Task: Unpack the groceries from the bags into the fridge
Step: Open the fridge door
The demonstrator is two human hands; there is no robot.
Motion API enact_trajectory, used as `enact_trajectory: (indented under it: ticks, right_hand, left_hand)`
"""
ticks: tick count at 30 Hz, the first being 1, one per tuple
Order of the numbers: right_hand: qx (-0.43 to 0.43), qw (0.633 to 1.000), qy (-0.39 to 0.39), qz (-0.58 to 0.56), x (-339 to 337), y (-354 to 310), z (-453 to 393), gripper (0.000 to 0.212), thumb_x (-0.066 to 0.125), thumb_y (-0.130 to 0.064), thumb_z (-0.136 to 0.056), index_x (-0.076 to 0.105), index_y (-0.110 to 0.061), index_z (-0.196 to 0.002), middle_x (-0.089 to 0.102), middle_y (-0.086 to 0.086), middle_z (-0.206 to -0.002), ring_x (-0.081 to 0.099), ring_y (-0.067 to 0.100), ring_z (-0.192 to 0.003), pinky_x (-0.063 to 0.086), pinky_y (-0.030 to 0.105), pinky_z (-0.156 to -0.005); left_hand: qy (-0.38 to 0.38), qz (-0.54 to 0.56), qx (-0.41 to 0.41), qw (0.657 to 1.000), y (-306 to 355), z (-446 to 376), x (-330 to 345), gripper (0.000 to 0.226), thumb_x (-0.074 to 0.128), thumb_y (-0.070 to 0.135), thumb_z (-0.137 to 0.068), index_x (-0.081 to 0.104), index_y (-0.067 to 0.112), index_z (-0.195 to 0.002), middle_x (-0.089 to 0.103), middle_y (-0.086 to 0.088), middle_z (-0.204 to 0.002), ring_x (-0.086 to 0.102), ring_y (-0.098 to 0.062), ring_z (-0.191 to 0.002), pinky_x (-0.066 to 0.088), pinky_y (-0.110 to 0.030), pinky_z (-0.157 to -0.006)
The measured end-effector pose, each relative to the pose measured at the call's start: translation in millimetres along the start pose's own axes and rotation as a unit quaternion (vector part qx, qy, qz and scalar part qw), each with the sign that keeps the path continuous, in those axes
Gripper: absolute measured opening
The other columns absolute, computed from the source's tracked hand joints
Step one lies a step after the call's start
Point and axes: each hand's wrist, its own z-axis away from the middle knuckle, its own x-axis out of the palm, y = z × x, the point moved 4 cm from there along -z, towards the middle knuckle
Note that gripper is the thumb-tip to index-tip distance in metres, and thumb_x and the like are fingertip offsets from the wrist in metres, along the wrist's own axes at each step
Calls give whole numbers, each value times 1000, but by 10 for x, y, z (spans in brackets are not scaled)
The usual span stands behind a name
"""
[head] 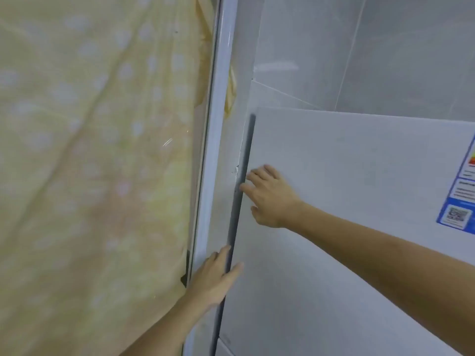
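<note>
- Fridge door (347,227) shut; white panel directly under both hands.
- Dark handle strip (244,181) down the door's left edge, passing between the two hands.
- Right hand (270,199) flat on the door panel, fingers spread and straight, fingertips at the strip; nothing held.
- Left hand (216,276) lower down, at the same edge; fingers appear to reach round behind the strip, thumb on the door face. Firm grip or mere contact: cannot tell.
- Energy label (460,199) far to the right of the right hand, on the same panel.
- Yellow patterned curtain (90,163) to the left of the left hand, behind a white frame (216,140); grey tiled wall (359,47) above the right hand.
- Grocery bags and groceries: none in view.
- Interior of fridge: hidden.
- Progress, as judged: early stage, or a pause between items; opening of the door appears to be the step in hand. No item seen stowed. Remaining: opening, fetching from the bags, placing inside.
</note>
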Motion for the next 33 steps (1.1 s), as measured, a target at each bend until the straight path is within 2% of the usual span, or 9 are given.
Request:
enact_trajectory:
  ticks: [6,11,13,17,19,21,24,29,33]
  right_hand:
    - [-32,995,-21,97,162,-93,-453,41,54,-35,-89,64,-15,-124,63,10,-121,50,30,-126,6,56,-128]
    - [-21,992,-42,118,211,-181,-588,24,61,-34,-82,75,-15,-86,68,9,-96,57,31,-106,14,58,-127]
    - [1,992,-51,114,231,-211,-580,24,62,-34,-81,75,-14,-86,67,9,-95,56,31,-107,15,58,-127]
    - [54,985,-113,118,147,-335,-570,26,53,-32,-87,71,-15,-97,63,7,-105,50,30,-118,1,55,-129]
    - [63,984,-121,114,37,-392,-598,27,51,-31,-89,71,-16,-100,63,6,-109,48,29,-122,-4,53,-129]
    - [62,984,-117,120,-40,-467,-595,27,52,-31,-90,72,-17,-101,66,7,-113,47,29,-126,-4,52,-129]
    - [41,990,-77,114,-181,-652,-475,24,56,-30,-86,74,-16,-93,69,10,-105,51,31,-121,10,54,-128]
    - [-2,996,28,84,-728,-1055,-106,23,55,-25,-86,75,-14,-91,68,7,-98,54,28,-115,12,52,-128]
    - [-40,991,127,30,-1321,-1451,333,13,63,-16,-79,74,-10,-80,65,7,-83,58,30,-104,21,53,-125]
  left_hand:
    - [-23,35,3,999,-118,-732,220,75,32,67,-100,26,20,-159,44,-3,-154,40,-26,-140,44,-40,-107]
    - [-6,13,63,998,-138,-929,272,69,30,69,-99,42,14,-140,57,-2,-136,50,-23,-127,49,-39,-99]
    - [-12,48,63,997,-181,-937,294,70,30,72,-97,45,15,-134,59,-1,-131,54,-22,-123,50,-39,-98]
    - [-23,132,55,989,-255,-853,299,43,44,66,-95,41,23,-94,54,3,-89,58,-15,-80,49,-35,-70]
    - [-21,159,50,986,-262,-810,258,45,48,66,-94,38,23,-87,50,2,-82,55,-15,-73,49,-36,-67]
    - [-26,165,48,985,-316,-792,242,47,47,69,-92,45,23,-98,60,1,-95,61,-16,-85,54,-42,-81]
    - [-37,139,43,989,-432,-611,161,81,40,82,-88,41,24,-145,55,7,-145,56,-22,-130,47,-43,-106]
    - [18,74,105,991,-607,7,-156,72,35,87,-84,47,33,-130,66,15,-113,66,-12,-99,56,-38,-83]
    - [59,57,148,986,-672,823,-362,65,41,78,-90,43,30,-134,57,18,-115,62,-6,-92,52,-26,-71]
